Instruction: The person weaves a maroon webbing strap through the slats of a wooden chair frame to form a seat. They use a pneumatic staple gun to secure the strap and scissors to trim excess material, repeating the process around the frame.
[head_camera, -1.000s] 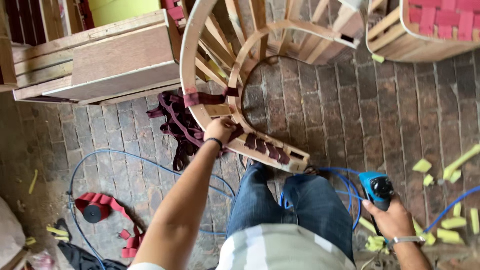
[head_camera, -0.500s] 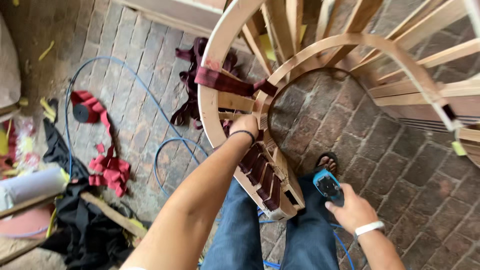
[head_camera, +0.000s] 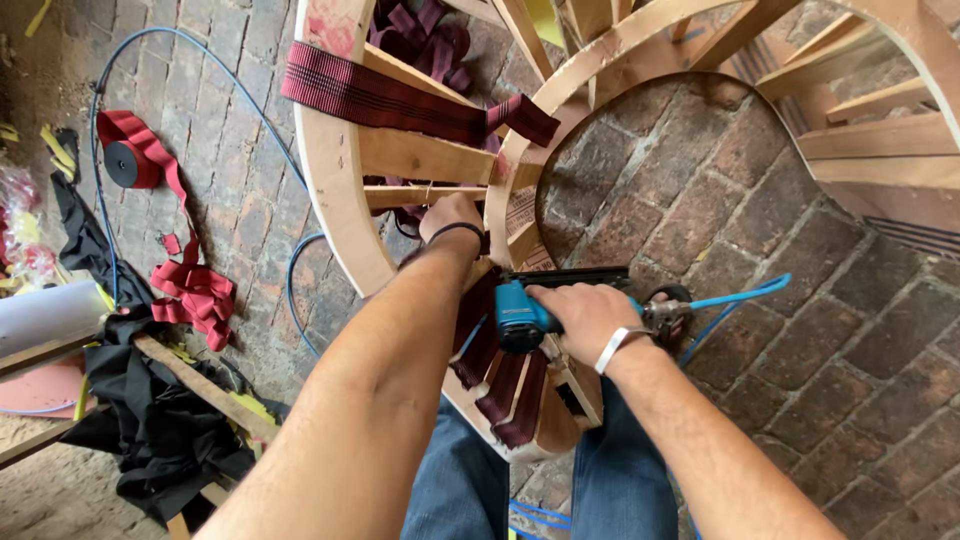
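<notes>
A curved wooden chair frame (head_camera: 335, 190) stands on the brick floor, with dark red webbing straps (head_camera: 385, 100) stretched across its ribs. My left hand (head_camera: 452, 215) reaches between two ribs and presses on the frame; a black band is on its wrist. My right hand (head_camera: 582, 318) grips a blue pneumatic staple gun (head_camera: 525, 315), held against the webbing (head_camera: 500, 385) at the frame's near edge. The gun's black magazine (head_camera: 570, 277) points right, and a blue air hose (head_camera: 735, 295) leaves its rear. My jeans-clad legs are under the frame.
A roll of red webbing (head_camera: 125, 160) and loose red strips (head_camera: 195, 295) lie at the left, beside a looping blue hose (head_camera: 100, 200). Black cloth (head_camera: 150, 420), a wooden batten (head_camera: 205, 390) and a white roll (head_camera: 45, 315) are at bottom left. More wooden frame parts (head_camera: 870, 140) stand top right.
My right hand brought the staple gun up from the lower right onto the frame's near edge. The view tilted down and closer; my left hand stayed on the frame.
</notes>
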